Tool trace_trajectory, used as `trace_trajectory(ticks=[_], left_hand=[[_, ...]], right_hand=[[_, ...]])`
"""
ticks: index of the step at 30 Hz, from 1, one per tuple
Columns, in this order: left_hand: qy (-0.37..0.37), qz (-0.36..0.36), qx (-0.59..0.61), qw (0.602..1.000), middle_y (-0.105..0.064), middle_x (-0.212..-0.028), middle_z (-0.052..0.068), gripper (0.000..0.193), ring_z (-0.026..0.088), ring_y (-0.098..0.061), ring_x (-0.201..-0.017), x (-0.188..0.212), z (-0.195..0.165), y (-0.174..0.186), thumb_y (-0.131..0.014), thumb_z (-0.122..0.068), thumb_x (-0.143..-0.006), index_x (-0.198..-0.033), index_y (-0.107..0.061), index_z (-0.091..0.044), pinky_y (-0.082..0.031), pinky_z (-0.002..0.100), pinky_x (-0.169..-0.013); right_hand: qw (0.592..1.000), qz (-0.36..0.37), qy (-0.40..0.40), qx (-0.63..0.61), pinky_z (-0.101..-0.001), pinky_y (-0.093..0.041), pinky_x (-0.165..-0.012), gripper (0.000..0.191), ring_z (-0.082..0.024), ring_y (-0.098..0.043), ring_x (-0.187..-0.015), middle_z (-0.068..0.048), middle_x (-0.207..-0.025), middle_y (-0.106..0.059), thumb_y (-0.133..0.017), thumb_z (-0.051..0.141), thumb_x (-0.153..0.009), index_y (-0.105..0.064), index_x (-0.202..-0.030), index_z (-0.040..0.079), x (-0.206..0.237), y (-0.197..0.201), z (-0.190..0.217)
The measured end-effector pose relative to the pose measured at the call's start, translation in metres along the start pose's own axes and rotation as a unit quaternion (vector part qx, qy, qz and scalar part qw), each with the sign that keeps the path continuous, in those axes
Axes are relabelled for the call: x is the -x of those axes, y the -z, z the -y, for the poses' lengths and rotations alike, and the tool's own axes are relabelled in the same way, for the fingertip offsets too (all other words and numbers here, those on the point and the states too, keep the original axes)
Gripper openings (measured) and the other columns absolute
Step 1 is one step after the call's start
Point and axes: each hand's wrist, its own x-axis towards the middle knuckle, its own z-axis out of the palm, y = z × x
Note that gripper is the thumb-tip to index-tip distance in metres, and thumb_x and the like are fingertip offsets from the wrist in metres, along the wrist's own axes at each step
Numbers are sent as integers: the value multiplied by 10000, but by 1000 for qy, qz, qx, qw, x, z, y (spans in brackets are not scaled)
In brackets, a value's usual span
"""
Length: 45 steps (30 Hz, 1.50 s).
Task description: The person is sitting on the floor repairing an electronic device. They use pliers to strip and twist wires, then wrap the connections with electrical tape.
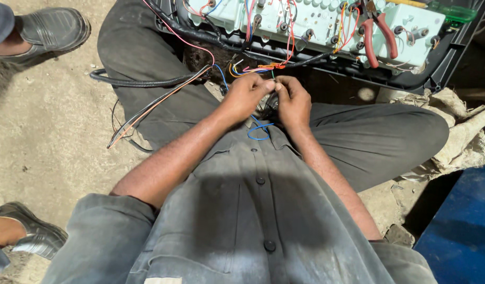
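Blue, orange and red thin insulated wires [255, 68] run from the back of a pale green instrument panel in a black plastic housing [326, 26] down to the person's lap, where both hands meet just below the panel's edge. The left hand [245, 94] has thumb and fingertips pressed together, pinching the wire ends; the right hand [294, 100] is curled shut on the same small bundle, the two hands touching. A loop of blue wire [259, 131] hangs beneath them against the grey shirt. Red-handled pliers [379, 34] lie on the panel, and a black corrugated conduit [142, 81] trails left across the thigh onto the dusty floor. Judging from the grip, the step in hand is twisting or joining bare wire ends; the next move calls for keeping the strands pinched firmly while turning, without tugging the wires from the panel.
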Motion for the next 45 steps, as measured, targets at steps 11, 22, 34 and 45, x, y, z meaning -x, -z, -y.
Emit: trace_trajectory(ticks=[11,22,34,45], left_hand=[[146,-72,50,985,-729,-819,148,359,223,-679,-711,-23,12,-31,-716,-339,-929,-970,-728,17,-529,406,-658],[-13,-6,-119,993,-696,-865,234,365,377,-659,-792,-13,22,7,-674,-295,-984,-862,-694,48,-494,481,-716],[176,-102,168,965,-676,-843,211,332,231,-601,-677,-13,14,-35,-768,-131,-906,-1201,-683,-4,-495,404,-612],[-20,74,-192,979,-711,-1030,240,243,426,-666,-1016,-23,29,25,-650,-212,-1000,-987,-700,26,-499,504,-874]], right_hand=[[945,132,-152,-258,-221,-364,-539,195,-46,-484,-595,14,-723,-643,-661,137,-1009,-697,-875,0,0,-15,-20],[995,25,12,-91,-223,-499,-657,129,-50,-605,-730,14,-813,-715,-724,121,-956,-743,-975,-5,-9,-10,-12],[970,97,-84,-207,-215,-428,-567,122,-40,-558,-638,9,-745,-683,-695,97,-961,-729,-906,-6,-3,-16,-10],[994,34,-10,-103,-231,-479,-632,131,-53,-580,-702,20,-779,-695,-746,115,-931,-766,-972,-7,-14,-11,-20]])
